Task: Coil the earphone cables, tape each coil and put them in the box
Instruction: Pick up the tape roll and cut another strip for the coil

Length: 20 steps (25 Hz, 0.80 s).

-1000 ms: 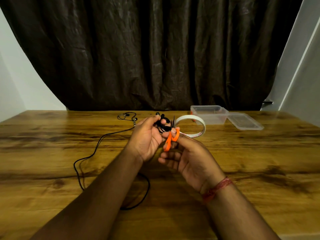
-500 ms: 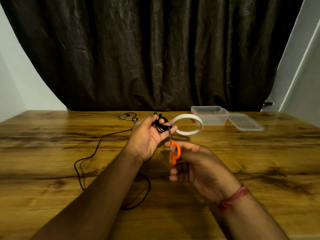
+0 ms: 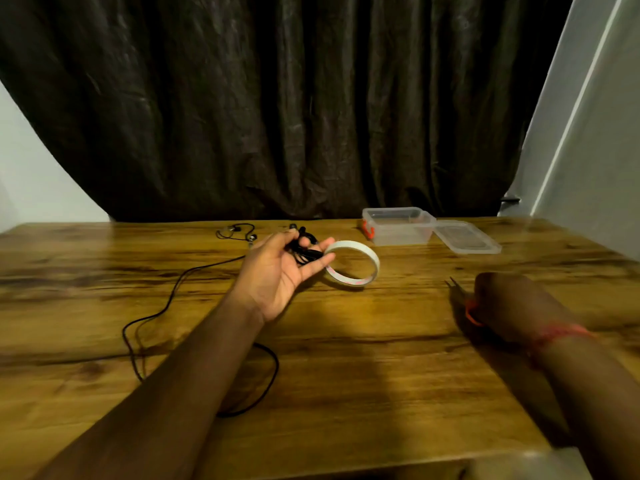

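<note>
My left hand (image 3: 282, 271) grips a small black coiled earphone cable (image 3: 303, 249) between thumb and fingers, palm up, above the table's middle. The white tape roll (image 3: 353, 266) lies just right of that hand. My right hand (image 3: 507, 301) is low over the table at the right, blurred, holding the orange-handled scissors (image 3: 464, 303) with the blades pointing away. A second black earphone (image 3: 187, 282) lies uncoiled on the table at the left, its buds (image 3: 239, 232) near the back edge. The clear plastic box (image 3: 398, 226) stands open at the back right.
The box's clear lid (image 3: 465, 237) lies flat right of the box. A loop of the loose cable passes under my left forearm (image 3: 266, 379). A dark curtain hangs behind the wooden table (image 3: 381, 358). A white wall stands at the right.
My right hand has carried the scissors away from the coil, down and to the right, to the table. The tape roll has dropped from beside my left hand onto the table.
</note>
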Available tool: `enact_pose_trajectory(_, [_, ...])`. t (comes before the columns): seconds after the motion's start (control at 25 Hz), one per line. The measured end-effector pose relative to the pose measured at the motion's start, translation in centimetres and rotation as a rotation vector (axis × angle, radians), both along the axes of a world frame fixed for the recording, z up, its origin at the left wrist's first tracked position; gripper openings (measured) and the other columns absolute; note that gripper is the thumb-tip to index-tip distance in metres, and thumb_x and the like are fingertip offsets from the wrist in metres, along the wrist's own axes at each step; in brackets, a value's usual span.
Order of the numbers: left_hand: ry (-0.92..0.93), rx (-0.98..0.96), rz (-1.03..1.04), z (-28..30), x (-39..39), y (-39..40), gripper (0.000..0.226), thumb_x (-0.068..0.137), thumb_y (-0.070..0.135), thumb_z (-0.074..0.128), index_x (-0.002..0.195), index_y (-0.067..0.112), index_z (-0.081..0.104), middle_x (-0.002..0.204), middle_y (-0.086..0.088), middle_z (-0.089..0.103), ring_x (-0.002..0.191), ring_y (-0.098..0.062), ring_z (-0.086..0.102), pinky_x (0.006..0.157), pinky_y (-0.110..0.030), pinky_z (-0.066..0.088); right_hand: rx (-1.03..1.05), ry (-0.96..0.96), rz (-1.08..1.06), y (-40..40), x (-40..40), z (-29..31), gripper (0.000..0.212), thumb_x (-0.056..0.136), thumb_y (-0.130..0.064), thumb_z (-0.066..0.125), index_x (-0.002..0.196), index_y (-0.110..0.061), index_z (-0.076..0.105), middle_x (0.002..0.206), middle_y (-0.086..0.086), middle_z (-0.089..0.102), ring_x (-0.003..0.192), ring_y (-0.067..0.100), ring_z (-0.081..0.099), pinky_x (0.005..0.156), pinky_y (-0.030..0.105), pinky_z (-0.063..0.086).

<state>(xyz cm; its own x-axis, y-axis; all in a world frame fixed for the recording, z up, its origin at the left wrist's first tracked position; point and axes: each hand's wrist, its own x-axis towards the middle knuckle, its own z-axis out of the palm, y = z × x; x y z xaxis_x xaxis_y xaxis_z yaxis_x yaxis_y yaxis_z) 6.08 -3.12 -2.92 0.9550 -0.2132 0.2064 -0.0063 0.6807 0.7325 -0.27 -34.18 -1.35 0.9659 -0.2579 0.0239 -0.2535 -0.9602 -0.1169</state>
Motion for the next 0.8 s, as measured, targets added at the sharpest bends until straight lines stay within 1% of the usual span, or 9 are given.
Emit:
enact_pose_trajectory(0.2, [-0.005, 0.033, 0.005, -0.2, 0.1, 0.1, 0.011, 0.101, 0.008, 0.042, 0.091, 0.007, 0.047, 0.078, -0.013, 0.055, 0.112, -0.049, 0.061, 0.085, -0.057, 0.054, -0.1, 0.067, 0.012, 0.3, 1.5, 0.6, 0.013, 0.088, -0.026, 0.061, 0.094, -0.016, 0.063, 0.089, 0.007, 0.063, 0.074, 0.019, 0.057, 0.05, 0.024, 0.039])
enact_pose_trajectory(0.28, [-0.001, 0.046, 0.004, -0.2, 0.0, 0.1, 0.01, 0.101, 0.009, 0.042, 0.092, 0.008, 0.047, 0.08, -0.014, 0.055, 0.112, -0.049, 0.061, 0.086, -0.058, 0.054, -0.101, 0.113, -0.014, 0.6, 1.6, 0.9, 0.012, 0.087, -0.024, 0.061, 0.094, -0.014, 0.063, 0.081, 0.004, 0.06, 0.068, 0.017, 0.055, 0.046, 0.023, 0.038])
enact_pose_trajectory(0.36, [0.002, 0.059, 0.005, -0.1, -0.3, 0.0, 0.009, 0.101, 0.008, 0.041, 0.093, 0.008, 0.046, 0.081, -0.014, 0.054, 0.111, -0.049, 0.062, 0.086, -0.058, 0.054, -0.096, 0.092, -0.004, 0.5, 1.5, 0.8, 0.013, 0.088, -0.027, 0.06, 0.092, -0.016, 0.063, 0.082, 0.005, 0.06, 0.073, 0.019, 0.058, 0.058, 0.028, 0.048])
enact_pose_trajectory(0.44, [0.001, 0.066, 0.002, 0.0, -0.5, -0.3, 0.011, 0.102, 0.008, 0.04, 0.092, 0.008, 0.046, 0.08, -0.014, 0.054, 0.111, -0.049, 0.062, 0.086, -0.057, 0.055, -0.072, -0.124, 0.074, 1.0, 1.1, 0.5, 0.015, 0.089, -0.037, 0.059, 0.09, -0.022, 0.062, 0.093, 0.006, 0.065, 0.083, 0.023, 0.06, 0.069, 0.032, 0.049])
enact_pose_trajectory(0.52, [-0.003, 0.073, -0.014, 0.1, -0.8, -0.5, 0.014, 0.102, 0.008, 0.04, 0.09, 0.007, 0.046, 0.079, -0.014, 0.054, 0.111, -0.048, 0.062, 0.086, -0.058, 0.054, 0.219, -0.381, 0.242, 3.4, 0.3, 0.2, 0.018, 0.092, -0.041, 0.057, 0.101, -0.027, 0.063, 0.099, -0.004, 0.064, 0.087, 0.015, 0.058, 0.07, 0.029, 0.045])
enact_pose_trajectory(0.6, [-0.009, 0.083, -0.04, 0.1, -1.1, -0.9, 0.016, 0.102, 0.008, 0.039, 0.089, 0.007, 0.047, 0.079, -0.014, 0.055, 0.112, -0.049, 0.061, 0.087, -0.058, 0.054, 0.601, -0.396, 0.44, 6.8, -0.6, -0.2, 0.02, 0.094, -0.038, 0.057, 0.109, -0.028, 0.065, 0.101, -0.011, 0.065, 0.089, 0.006, 0.059, 0.075, 0.025, 0.047])
enact_pose_trajectory(0.64, [-0.016, 0.089, -0.054, 0.0, -1.2, -1.0, 0.015, 0.102, 0.008, 0.039, 0.089, 0.007, 0.047, 0.079, -0.014, 0.056, 0.112, -0.049, 0.061, 0.087, -0.058, 0.054, 0.729, -0.364, 0.503, 8.3, -0.9, -0.5, 0.017, 0.094, -0.033, 0.059, 0.106, -0.026, 0.068, 0.098, -0.008, 0.069, 0.089, 0.009, 0.062, 0.08, 0.03, 0.05])
enact_pose_trajectory(0.72, [-0.029, 0.104, -0.081, 0.0, -1.5, -1.1, 0.015, 0.102, 0.009, 0.04, 0.089, 0.007, 0.048, 0.081, -0.014, 0.056, 0.112, -0.05, 0.061, 0.085, -0.059, 0.054, 0.833, -0.329, 0.527, 9.7, -1.1, -1.2, 0.01, 0.093, -0.027, 0.062, 0.096, -0.023, 0.071, 0.088, 0.005, 0.071, 0.086, 0.024, 0.064, 0.082, 0.044, 0.051])
enact_pose_trajectory(0.8, [-0.036, 0.115, -0.099, 0.2, -1.6, -1.1, 0.017, 0.102, 0.01, 0.04, 0.088, 0.007, 0.049, 0.08, -0.013, 0.056, 0.113, -0.049, 0.061, 0.083, -0.061, 0.054, 0.823, -0.342, 0.502, 9.1, -1.2, -1.5, 0.006, 0.09, -0.027, 0.066, 0.088, -0.028, 0.071, 0.082, 0.0, 0.071, 0.081, 0.021, 0.065, 0.076, 0.041, 0.052])
